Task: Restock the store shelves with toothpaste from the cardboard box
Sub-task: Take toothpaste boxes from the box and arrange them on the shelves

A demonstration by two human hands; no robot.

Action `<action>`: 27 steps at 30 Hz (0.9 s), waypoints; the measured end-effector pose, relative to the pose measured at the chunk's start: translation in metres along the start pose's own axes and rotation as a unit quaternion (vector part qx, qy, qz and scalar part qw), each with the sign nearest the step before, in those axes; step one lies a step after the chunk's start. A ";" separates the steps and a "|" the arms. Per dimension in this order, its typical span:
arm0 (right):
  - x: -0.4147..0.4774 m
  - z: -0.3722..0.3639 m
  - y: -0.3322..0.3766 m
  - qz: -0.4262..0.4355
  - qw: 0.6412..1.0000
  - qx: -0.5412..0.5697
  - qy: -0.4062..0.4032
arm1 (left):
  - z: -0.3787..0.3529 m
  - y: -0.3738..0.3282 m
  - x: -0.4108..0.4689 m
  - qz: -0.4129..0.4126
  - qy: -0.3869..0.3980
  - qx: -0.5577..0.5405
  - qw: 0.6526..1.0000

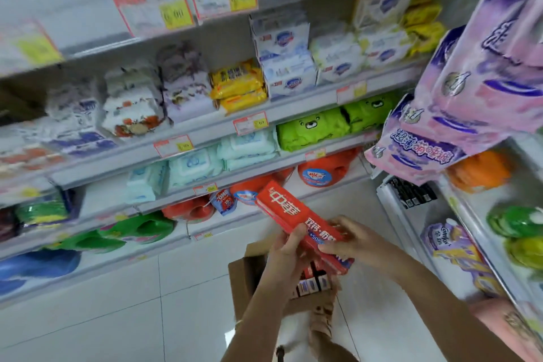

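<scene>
Both hands hold a long red toothpaste carton (289, 213) with white lettering, tilted up to the left above the floor. My left hand (286, 256) grips its lower edge with the thumb on the front face. My right hand (351, 239) pinches its near end from the right. Below them stands an open brown cardboard box (245, 279) on the white tiles, with several small red and white toothpaste cartons (311, 283) upright inside, partly hidden by my left forearm.
Grey store shelves (205, 132) fill the left and centre, stocked with wipes, soap packs and red, green and blue detergent bottles. On the right, a second shelf unit (417, 214) carries pink and purple hanging packs, bottles and pouches. White floor tiles lie between them.
</scene>
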State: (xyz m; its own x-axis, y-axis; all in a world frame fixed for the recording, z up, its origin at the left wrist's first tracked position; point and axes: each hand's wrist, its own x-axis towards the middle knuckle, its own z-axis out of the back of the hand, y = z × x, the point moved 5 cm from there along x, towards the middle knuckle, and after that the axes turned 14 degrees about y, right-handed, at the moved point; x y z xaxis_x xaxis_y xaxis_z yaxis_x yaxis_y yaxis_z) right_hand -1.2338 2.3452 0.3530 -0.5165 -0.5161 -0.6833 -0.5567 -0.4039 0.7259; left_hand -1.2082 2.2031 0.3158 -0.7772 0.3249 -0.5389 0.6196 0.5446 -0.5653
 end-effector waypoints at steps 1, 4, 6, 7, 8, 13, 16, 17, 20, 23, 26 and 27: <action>-0.007 0.001 0.014 0.017 0.999 -0.023 -0.027 | -0.010 -0.009 -0.005 -0.009 0.012 0.021 1.000; -0.024 0.003 0.051 0.067 0.995 -0.039 -0.069 | -0.030 -0.028 -0.015 -0.030 0.019 0.063 0.997; -0.032 0.008 0.067 0.089 0.993 0.000 -0.079 | -0.036 -0.041 -0.021 -0.031 0.010 0.061 0.998; -0.036 0.011 0.074 0.095 0.992 0.019 -0.084 | -0.036 -0.046 -0.024 -0.030 0.008 0.053 0.998; -0.040 0.015 0.079 0.098 0.991 0.029 -0.087 | -0.034 -0.052 -0.027 -0.028 0.003 0.047 0.998; -0.051 0.028 0.098 0.105 0.991 0.011 -0.087 | -0.030 -0.082 -0.043 -0.043 0.035 0.039 0.998; -0.055 0.026 0.109 0.112 0.990 0.024 -0.080 | -0.033 -0.096 -0.051 -0.052 0.054 0.040 0.996; -0.056 0.025 0.113 0.114 0.990 0.027 -0.078 | -0.034 -0.101 -0.053 -0.050 0.066 0.040 0.996; -0.055 0.022 0.119 0.119 0.990 0.036 -0.073 | -0.037 -0.110 -0.060 -0.043 0.090 0.023 0.995; -0.051 0.019 0.123 0.124 0.988 0.050 -0.075 | -0.036 -0.115 -0.069 -0.021 0.077 -0.016 0.997; -0.045 0.021 0.122 0.121 0.988 0.055 -0.076 | -0.027 -0.130 -0.070 0.013 0.066 0.016 0.998; -0.044 0.023 0.123 0.117 0.989 0.050 -0.075 | -0.024 -0.137 -0.069 0.040 0.074 0.044 0.995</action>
State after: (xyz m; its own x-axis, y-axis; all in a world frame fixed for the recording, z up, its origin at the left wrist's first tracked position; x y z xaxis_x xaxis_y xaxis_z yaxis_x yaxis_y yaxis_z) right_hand -1.2942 2.3353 0.4708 -0.7246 -0.4663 -0.5075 -0.4690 -0.2059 0.8588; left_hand -1.2421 2.1245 0.4448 -0.7281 0.4791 -0.4902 0.6829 0.4451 -0.5792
